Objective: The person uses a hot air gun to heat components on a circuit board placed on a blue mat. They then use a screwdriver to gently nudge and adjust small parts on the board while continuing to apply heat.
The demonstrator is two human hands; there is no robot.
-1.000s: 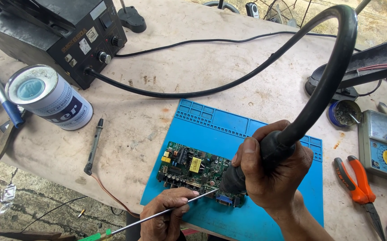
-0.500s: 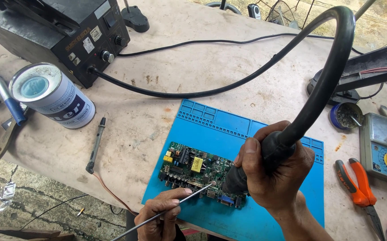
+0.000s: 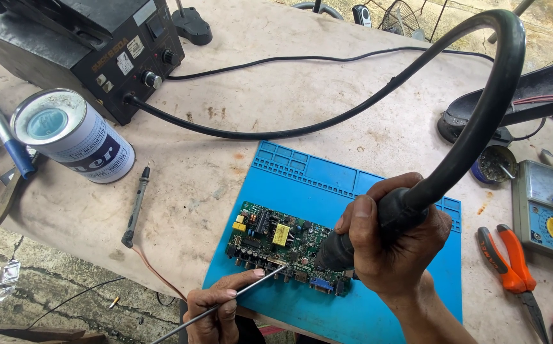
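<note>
**Inspector:** Two hands over one board, as I see it from my station. Report the surface.

**Operator:** I note a pale, stained counter (image 3: 276, 114), worn and marked with rust-coloured spots. On it lies a blue work mat (image 3: 302, 172), and the green circuit board (image 3: 276, 245) sits on the mat's near-left part. Below the counter's near edge I see rough, cracked concrete floor (image 3: 40, 280).

**Inspector:** The hands?

**Operator:** My right hand (image 3: 394, 245) is clamped round the black hot-air handle (image 3: 346, 245), its nozzle end down at the board's right side. My left hand (image 3: 216, 309) pinches a thin metal rod (image 3: 238, 296); the rod's tip touches the board's near edge.

**Inspector:** Surroundings?

**Operator:** The thick hose (image 3: 480, 108) arches up from the handle. A black station box (image 3: 79, 44) stands far left, a white tin (image 3: 75, 134) just beside it. Orange-handled pliers (image 3: 512, 267) and a meter (image 3: 550, 207) lie right of the mat.
</note>
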